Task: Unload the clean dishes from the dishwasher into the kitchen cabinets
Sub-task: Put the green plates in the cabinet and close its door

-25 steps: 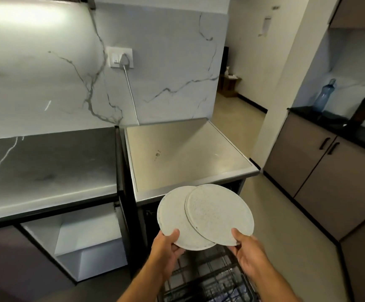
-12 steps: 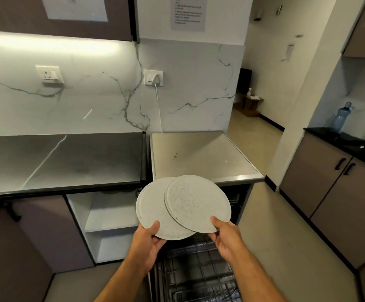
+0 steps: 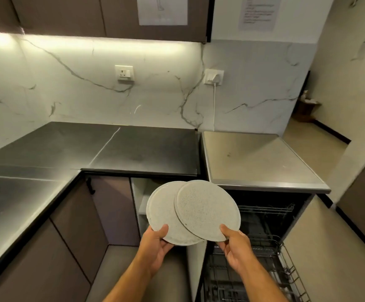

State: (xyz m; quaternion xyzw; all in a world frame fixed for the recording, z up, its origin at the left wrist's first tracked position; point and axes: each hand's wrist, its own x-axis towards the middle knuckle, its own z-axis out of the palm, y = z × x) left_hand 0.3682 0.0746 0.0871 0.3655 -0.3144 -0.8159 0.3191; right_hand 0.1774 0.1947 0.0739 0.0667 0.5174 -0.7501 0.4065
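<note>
I hold two round speckled grey plates in front of me, tilted up. My left hand (image 3: 155, 247) grips the lower edge of the left plate (image 3: 162, 212), thumb on its face. My right hand (image 3: 234, 247) pinches the lower edge of the right plate (image 3: 207, 209), which overlaps the left one. Below and to the right, the dishwasher (image 3: 264, 205) stands open with its wire lower rack (image 3: 284, 264) pulled out. Behind the plates an open lower cabinet (image 3: 139, 199) shows white shelves.
A dark L-shaped countertop (image 3: 111, 149) runs left and behind. A steel top (image 3: 253, 158) covers the dishwasher. Brown upper cabinets (image 3: 90, 16) hang above the marble backsplash with two sockets. Closed lower cabinet doors (image 3: 72, 232) stand at the left; more cabinets (image 3: 364, 192) at the right.
My view has swung left and pulled back, bringing in the corner counter and upper cabinets. Both hands keep their hold on the plates, which have stayed overlapped in front of me.
</note>
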